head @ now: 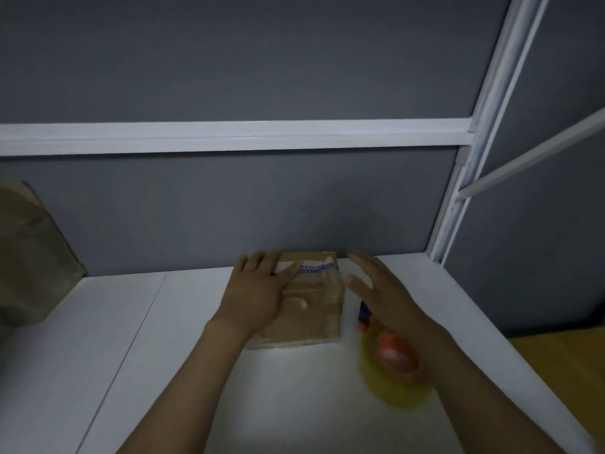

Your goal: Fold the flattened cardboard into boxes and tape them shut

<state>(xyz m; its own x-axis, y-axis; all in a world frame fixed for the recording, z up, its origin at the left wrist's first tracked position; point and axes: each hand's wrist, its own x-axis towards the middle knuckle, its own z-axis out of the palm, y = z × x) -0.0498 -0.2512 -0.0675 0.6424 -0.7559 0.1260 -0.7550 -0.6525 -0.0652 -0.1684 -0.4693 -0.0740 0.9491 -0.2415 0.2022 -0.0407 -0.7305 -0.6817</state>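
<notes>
A small brown cardboard box stands on the white table against the grey partition, with clear tape over its top and a white label near its far edge. My left hand lies flat on the box top, fingers straight. Just right of the box hovers my right hand, fingers straight, holding nothing and blurred by motion. A yellowish roll of tape with an orange core sits on the table under my right forearm. A small blue and orange object, perhaps a cutter, lies between box and roll.
Brown flattened cardboard leans against the partition at the far left. The grey partition with white rails closes off the back and right of the table. A wooden floor shows beyond the table's right edge.
</notes>
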